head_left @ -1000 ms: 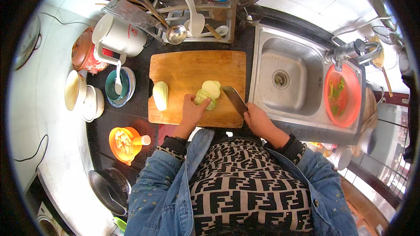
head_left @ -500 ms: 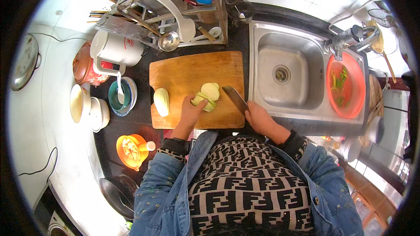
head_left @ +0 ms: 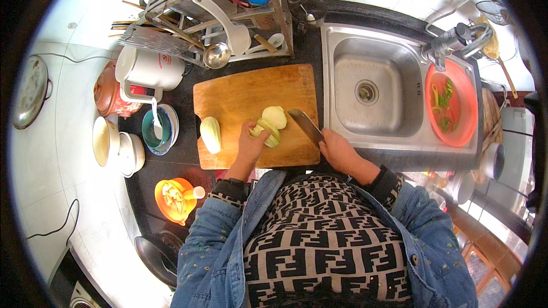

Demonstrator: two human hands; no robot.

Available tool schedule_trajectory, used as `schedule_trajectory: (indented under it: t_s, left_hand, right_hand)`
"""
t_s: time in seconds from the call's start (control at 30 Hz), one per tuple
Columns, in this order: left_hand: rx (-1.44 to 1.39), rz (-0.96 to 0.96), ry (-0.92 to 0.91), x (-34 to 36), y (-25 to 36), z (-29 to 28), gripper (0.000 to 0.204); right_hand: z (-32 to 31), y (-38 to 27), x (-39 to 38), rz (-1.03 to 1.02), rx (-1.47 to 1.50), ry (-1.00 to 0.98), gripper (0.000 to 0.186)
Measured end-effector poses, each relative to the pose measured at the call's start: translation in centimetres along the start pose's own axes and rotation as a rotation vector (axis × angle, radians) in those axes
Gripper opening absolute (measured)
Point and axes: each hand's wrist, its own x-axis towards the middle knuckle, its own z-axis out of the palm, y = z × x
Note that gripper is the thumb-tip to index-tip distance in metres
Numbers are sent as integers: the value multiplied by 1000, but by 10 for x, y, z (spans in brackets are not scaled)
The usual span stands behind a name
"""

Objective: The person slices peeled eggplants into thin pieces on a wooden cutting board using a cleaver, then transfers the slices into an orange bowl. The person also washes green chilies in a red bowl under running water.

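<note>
On the wooden cutting board (head_left: 240, 88) lie overlapping round slices of a pale green squash (head_left: 274, 116). My left hand (head_left: 249, 144) has its fingers closed on the near slices of that stack. In my right hand (head_left: 341, 151) is the handle of a kitchen knife (head_left: 305, 126), its blade pointing away and to the left. The blade is to the right of the slices, apart from them. A longer, uncut-looking piece of squash (head_left: 210, 134) lies at the board's left edge.
Right of the board is a steel sink (head_left: 371, 88) with a red basin (head_left: 469, 108) holding green scraps. To the left stand a white pitcher (head_left: 145, 71), stacked bowls (head_left: 168, 131) and an orange container (head_left: 177, 217) of pale pieces. A metal utensil rack (head_left: 251, 14) stands behind.
The view has shifted slightly. Both hands, the knife and the squash slices keep nearly the same places on the board.
</note>
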Motion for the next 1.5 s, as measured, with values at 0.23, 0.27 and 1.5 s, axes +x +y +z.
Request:
schedule_trajectory:
  t_s: [0.23,0.27,1.5]
  left_hand:
    - [77,48,78,0,-4,-3,33]
    - [119,46,77,-1,-3,-4,34]
    - [971,730,-401,2,59,11,46]
  right_hand:
    - [-4,-13,1,16,19,-13,18]
    - [-4,-13,1,4,1,-13,18]
    - [-6,13,-16,53,59,97,14]
